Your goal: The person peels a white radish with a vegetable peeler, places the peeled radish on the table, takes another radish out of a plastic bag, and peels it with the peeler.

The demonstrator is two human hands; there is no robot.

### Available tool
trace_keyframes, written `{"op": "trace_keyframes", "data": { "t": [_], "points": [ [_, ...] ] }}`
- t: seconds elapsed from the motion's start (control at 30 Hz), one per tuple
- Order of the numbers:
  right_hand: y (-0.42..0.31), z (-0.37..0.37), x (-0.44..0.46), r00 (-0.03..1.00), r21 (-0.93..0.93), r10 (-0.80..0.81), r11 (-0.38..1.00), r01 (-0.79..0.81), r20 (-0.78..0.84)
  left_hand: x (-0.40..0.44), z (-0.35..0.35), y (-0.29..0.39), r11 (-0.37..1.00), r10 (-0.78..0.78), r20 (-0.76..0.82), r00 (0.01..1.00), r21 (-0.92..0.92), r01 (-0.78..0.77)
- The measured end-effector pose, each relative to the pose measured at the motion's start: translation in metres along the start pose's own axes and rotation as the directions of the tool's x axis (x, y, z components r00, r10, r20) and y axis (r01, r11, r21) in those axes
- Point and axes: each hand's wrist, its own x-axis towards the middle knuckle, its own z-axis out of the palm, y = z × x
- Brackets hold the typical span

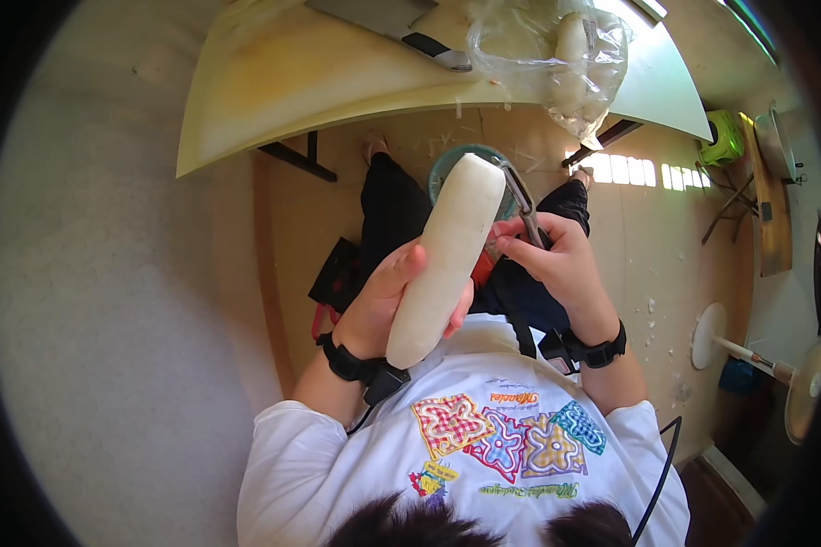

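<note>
A long white radish (pixel 452 255) lies tilted across my left hand (pixel 388 296), whose fingers and thumb wrap round its lower half. Its surface looks pale and smooth, with flattened ends. My right hand (pixel 556 260) grips a metal peeler (pixel 523 201), which sits beside the upper right side of the radish. Whether the blade touches the radish I cannot tell. Under the radish, between my knees, shows the rim of a greenish bin (pixel 442 167), mostly hidden.
Ahead is a table (pixel 274 91) bearing a cleaver (pixel 401 35) and a clear plastic bag (pixel 602 77) with white radishes inside. Thin peelings (pixel 520 159) are scattered on the floor. A white fan (pixel 710 335) and a folding wooden table (pixel 771 196) stand at right.
</note>
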Motion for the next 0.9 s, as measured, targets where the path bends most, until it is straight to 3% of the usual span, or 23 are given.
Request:
{"op": "trace_keyframes", "data": {
  "t": [0.13, 0.2, 0.27, 0.37, 0.43, 0.47, 0.53, 0.57, 0.63, 0.73, 0.77, 0.8, 0.9],
  "points": [
    [0.008, -0.006, 0.001, 0.997, 0.012, -0.066, 0.998, 0.066, -0.030, 0.003, -0.007, -0.002, 0.999, 0.006, 0.065, 0.998, 0.031, -0.008],
    [-0.005, -0.013, -0.001, 0.998, -0.063, 0.014, 0.998, -0.018, -0.056, 0.005, -0.007, 0.001, 0.999, 0.026, 0.095, 0.995, 0.042, -0.030],
    [-0.006, -0.019, 0.004, 0.988, -0.087, -0.050, 0.995, 0.038, -0.146, 0.005, -0.009, 0.002, 0.999, 0.030, 0.116, 0.993, 0.031, -0.034],
    [-0.001, -0.028, 0.017, 0.967, -0.244, -0.188, 0.959, 0.143, -0.171, 0.006, -0.016, 0.001, 1.000, 0.025, 0.130, 0.991, -0.015, -0.023],
    [-0.009, -0.026, 0.021, 0.922, -0.541, -0.326, 0.824, 0.168, -0.209, 0.005, -0.017, -0.001, 0.999, 0.030, 0.127, 0.991, -0.049, -0.024],
    [-0.012, -0.024, 0.020, 0.924, -0.542, -0.326, 0.822, 0.173, -0.200, 0.004, -0.016, -0.004, 0.995, 0.051, 0.071, 0.996, -0.089, -0.044],
    [-0.015, -0.018, 0.015, 0.930, -0.553, -0.326, 0.813, 0.184, -0.170, 0.003, -0.018, -0.005, 0.988, 0.077, 0.006, 0.997, -0.132, -0.075],
    [-0.011, -0.015, 0.013, 0.933, -0.554, -0.322, 0.812, 0.184, -0.162, 0.004, -0.021, -0.003, 0.996, 0.056, -0.021, 0.998, -0.068, -0.057],
    [-0.004, -0.012, 0.009, 0.920, -0.368, -0.381, 0.871, 0.326, -0.087, 0.006, -0.022, -0.003, 0.999, 0.037, -0.044, 0.998, -0.003, -0.037],
    [-0.010, -0.005, -0.006, 0.944, -0.279, -0.331, 0.907, 0.317, -0.004, 0.008, -0.024, -0.004, 0.999, 0.045, -0.137, 0.990, 0.031, -0.041],
    [-0.014, -0.002, -0.011, 0.929, -0.371, -0.365, 0.855, 0.362, 0.066, 0.009, -0.031, -0.007, 1.000, 0.000, -0.121, 0.993, -0.012, -0.001],
    [-0.008, 0.001, -0.011, 0.858, -0.458, -0.498, 0.738, 0.495, 0.125, 0.011, -0.036, -0.008, 0.998, -0.044, -0.102, 0.994, -0.054, 0.039],
    [-0.008, 0.010, -0.012, 0.752, -0.524, -0.592, 0.559, 0.643, 0.292, 0.014, -0.032, -0.008, 0.995, -0.044, -0.111, 0.993, -0.088, 0.034]
  ]
}}
